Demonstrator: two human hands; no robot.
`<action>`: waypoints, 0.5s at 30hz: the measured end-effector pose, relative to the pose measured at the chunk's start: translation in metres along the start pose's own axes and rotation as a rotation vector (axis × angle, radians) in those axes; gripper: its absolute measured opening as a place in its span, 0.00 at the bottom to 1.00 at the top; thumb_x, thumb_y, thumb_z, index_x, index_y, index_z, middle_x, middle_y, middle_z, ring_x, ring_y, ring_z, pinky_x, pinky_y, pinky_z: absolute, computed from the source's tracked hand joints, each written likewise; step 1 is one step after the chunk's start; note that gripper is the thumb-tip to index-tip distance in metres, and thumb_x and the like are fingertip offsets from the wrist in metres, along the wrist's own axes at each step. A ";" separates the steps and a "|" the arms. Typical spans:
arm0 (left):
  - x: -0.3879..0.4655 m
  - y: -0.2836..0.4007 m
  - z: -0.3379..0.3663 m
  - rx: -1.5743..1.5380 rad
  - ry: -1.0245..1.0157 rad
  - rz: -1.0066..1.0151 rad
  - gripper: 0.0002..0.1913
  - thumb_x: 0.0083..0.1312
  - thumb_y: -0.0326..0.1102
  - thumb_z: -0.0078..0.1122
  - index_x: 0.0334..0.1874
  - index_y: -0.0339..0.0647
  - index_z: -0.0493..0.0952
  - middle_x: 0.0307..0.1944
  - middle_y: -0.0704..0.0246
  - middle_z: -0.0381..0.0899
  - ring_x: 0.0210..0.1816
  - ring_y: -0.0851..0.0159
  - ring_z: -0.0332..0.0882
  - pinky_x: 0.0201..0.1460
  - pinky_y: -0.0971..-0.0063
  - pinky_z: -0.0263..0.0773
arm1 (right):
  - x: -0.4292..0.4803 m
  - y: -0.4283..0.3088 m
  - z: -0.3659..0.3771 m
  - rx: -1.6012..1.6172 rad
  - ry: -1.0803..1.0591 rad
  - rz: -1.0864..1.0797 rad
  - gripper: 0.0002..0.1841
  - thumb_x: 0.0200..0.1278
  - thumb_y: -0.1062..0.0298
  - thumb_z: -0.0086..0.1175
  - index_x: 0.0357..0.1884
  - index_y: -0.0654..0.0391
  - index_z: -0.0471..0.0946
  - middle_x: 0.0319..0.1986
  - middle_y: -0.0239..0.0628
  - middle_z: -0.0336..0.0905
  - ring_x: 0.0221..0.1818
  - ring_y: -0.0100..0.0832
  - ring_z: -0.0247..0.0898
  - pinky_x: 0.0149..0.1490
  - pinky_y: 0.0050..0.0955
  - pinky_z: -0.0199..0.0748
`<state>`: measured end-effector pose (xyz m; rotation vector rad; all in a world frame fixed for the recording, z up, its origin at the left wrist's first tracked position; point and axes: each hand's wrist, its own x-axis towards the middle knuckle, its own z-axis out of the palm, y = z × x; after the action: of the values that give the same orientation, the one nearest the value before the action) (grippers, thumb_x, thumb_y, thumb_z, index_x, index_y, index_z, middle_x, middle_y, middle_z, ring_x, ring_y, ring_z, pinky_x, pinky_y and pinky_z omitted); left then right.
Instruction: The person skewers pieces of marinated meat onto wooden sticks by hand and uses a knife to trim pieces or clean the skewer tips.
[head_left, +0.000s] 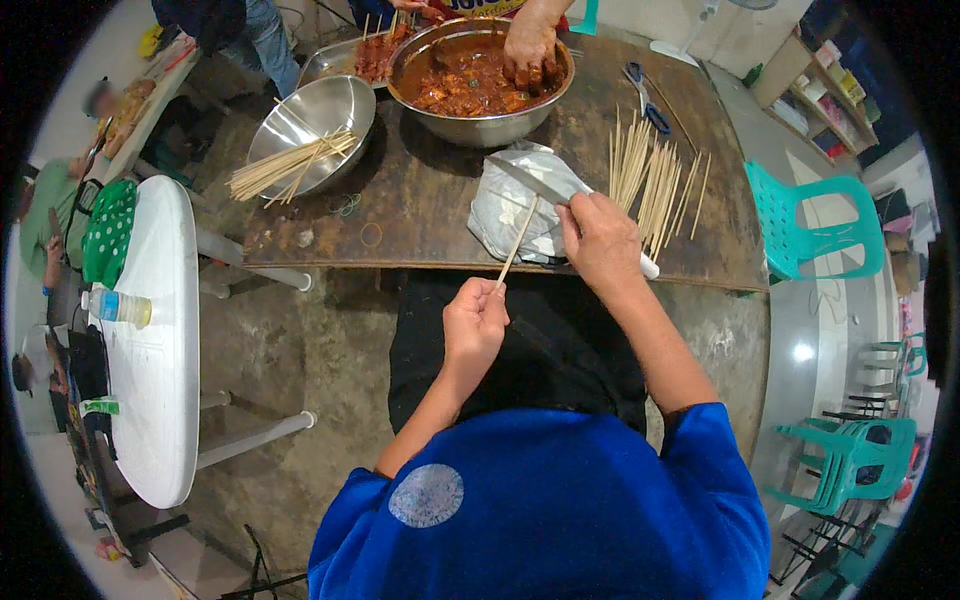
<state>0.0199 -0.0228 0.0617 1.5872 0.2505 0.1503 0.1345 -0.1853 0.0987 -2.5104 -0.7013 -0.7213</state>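
My left hand grips the lower end of a bamboo skewer, which points up and away. In my right hand is a knife with a white handle. Its blade slants to the upper left, and the skewer's far tip lies close to the blade's edge; whether they touch I cannot tell. Beneath both is a bunched grey cloth with a pale pattern. Just right of it, several loose skewers lie in bunches on the wooden table.
A steel bowl at left holds several skewers. Behind the cloth, another person's hand reaches into a large basin of saucy meat. Skewered meat sits on a tray. Scissors lie at right, near a green chair.
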 end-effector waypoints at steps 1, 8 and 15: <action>0.001 0.001 0.000 0.072 0.024 0.026 0.06 0.70 0.30 0.54 0.37 0.33 0.76 0.20 0.71 0.75 0.21 0.77 0.68 0.23 0.80 0.62 | -0.005 -0.004 -0.001 0.001 -0.035 -0.016 0.08 0.58 0.66 0.58 0.27 0.57 0.72 0.23 0.41 0.72 0.30 0.45 0.73 0.34 0.42 0.73; 0.003 0.000 -0.001 0.183 0.084 0.064 0.06 0.69 0.29 0.55 0.35 0.33 0.75 0.19 0.66 0.76 0.21 0.74 0.72 0.25 0.75 0.68 | -0.038 -0.040 -0.003 0.208 -0.096 -0.171 0.11 0.55 0.68 0.63 0.24 0.57 0.70 0.21 0.40 0.68 0.26 0.44 0.70 0.30 0.43 0.68; 0.001 0.006 0.004 0.332 0.125 0.161 0.05 0.68 0.28 0.56 0.35 0.33 0.76 0.20 0.60 0.78 0.21 0.64 0.78 0.25 0.71 0.70 | -0.006 -0.006 -0.001 0.030 -0.007 -0.028 0.09 0.56 0.68 0.60 0.25 0.57 0.71 0.23 0.42 0.71 0.28 0.45 0.72 0.32 0.42 0.70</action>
<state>0.0223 -0.0263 0.0677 1.9312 0.2541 0.3481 0.1264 -0.1830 0.0975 -2.4821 -0.7457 -0.7064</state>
